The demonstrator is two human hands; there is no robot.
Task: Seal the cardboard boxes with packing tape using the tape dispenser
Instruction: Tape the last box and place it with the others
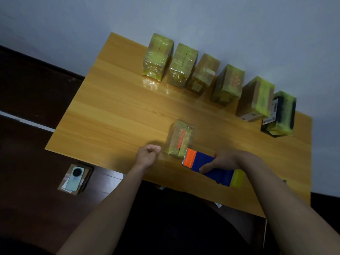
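Note:
A small cardboard box (179, 138) wrapped in yellowish tape stands near the front of the wooden table (114, 111). Just right of it lies the blue tape dispenser (207, 165) with an orange blade end and a yellow tape roll at its near end. My right hand (219, 161) grips the dispenser around its middle, thumb on the near side. My left hand (148, 154) is curled into a fist on the table just left of the box, holding nothing. Several taped boxes (158, 57) stand in a row along the table's far edge.
The row ends at the right with a brown box (254, 99) and a black box (278, 115). A phone (75, 178) lies on a cardboard box on the dark floor, left of the table. A pale wall stands behind the table.

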